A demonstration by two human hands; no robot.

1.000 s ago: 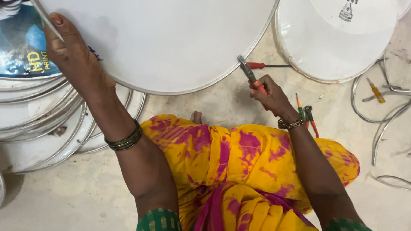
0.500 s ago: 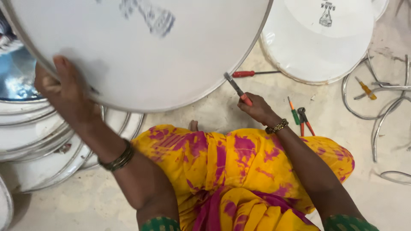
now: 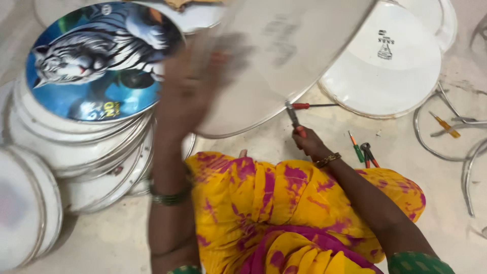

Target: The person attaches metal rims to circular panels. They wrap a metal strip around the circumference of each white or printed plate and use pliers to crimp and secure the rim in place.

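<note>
Gripping a tool (image 3: 293, 116) in clenched right hand (image 3: 308, 142), tip touching one big drumhead (image 3: 284, 56); left hand (image 3: 190, 86) blurring against it, grip unclear. Lying nearby: one red screwdriver (image 3: 312, 106).

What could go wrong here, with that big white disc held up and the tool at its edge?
The left hand is blurred on the large white disc, so the hold looks unsteady; the disc might slip onto the stacked discs. The right hand presses a red-handled tool at the rim; a slip could mark the disc. Loose screwdrivers lie beside the knee.
</note>
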